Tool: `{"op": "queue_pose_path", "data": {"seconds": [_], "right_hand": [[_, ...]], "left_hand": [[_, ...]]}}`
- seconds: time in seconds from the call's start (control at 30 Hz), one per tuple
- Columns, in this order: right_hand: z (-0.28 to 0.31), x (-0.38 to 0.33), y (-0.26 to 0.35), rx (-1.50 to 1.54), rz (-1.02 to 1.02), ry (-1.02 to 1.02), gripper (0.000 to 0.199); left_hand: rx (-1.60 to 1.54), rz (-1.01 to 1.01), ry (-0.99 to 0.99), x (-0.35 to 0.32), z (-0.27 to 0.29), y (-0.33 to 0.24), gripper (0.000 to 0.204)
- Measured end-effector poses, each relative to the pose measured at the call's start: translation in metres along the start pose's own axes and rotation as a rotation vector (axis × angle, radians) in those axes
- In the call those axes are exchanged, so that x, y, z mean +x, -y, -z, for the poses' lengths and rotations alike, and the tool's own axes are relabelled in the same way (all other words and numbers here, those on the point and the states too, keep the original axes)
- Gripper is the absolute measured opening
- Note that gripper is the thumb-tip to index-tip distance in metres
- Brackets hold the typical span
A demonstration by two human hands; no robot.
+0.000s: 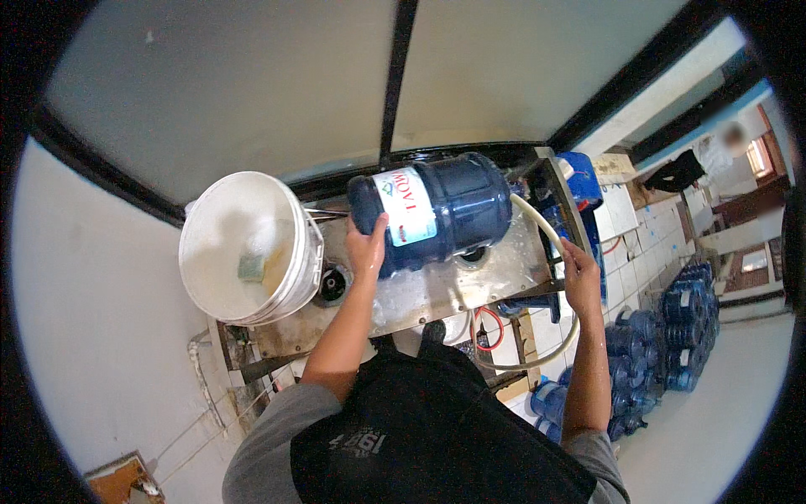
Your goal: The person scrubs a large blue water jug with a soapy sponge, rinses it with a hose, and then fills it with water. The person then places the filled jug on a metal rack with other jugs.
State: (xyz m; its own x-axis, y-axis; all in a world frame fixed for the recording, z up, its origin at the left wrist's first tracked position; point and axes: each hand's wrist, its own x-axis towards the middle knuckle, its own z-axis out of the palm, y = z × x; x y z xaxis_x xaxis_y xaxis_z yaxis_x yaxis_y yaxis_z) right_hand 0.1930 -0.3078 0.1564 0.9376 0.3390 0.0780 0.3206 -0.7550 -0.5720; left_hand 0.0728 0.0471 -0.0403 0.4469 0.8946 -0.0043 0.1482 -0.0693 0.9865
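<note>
Blue and lying sideways, the jug (466,210) is steadied by my wide-gripping left fingers (380,229), while my right fingers (572,250) pinch the hose (541,217), apparently to direct it inside.

l hand (366,252): btl (468,202); r hand (580,270): hose (538,216)

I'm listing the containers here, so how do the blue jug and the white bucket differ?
Pose: the blue jug is on its side, held by the left hand; the white bucket stands mouth up, with no hand on it.
Look: the blue jug bears a pale label; the white bucket shows none on its visible side.
Opening: the white bucket's wide mouth reveals a green pad; the blue jug's inside is hidden.
Both are round-bodied containers.
</note>
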Motion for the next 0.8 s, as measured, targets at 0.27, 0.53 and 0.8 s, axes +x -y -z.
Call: {"op": "queue_pose_path", "data": {"seconds": [0.27,0.53,0.8], "right_hand": [[-0.005,-0.004,0.01,0.066,-0.097,-0.007,0.03],[0.005,0.003,-0.013,0.161,-0.054,0.074,0.03],[0.015,0.012,-0.035,0.241,0.072,0.119,0.03]], "left_hand": [[0.113,-0.113,-0.045,-0.018,0.013,0.007,0.07],[0.153,-0.245,-0.07,-0.033,0.041,0.032,0.075],[-0.089,-0.509,-0.178,-0.076,0.048,0.065,0.077]]}}
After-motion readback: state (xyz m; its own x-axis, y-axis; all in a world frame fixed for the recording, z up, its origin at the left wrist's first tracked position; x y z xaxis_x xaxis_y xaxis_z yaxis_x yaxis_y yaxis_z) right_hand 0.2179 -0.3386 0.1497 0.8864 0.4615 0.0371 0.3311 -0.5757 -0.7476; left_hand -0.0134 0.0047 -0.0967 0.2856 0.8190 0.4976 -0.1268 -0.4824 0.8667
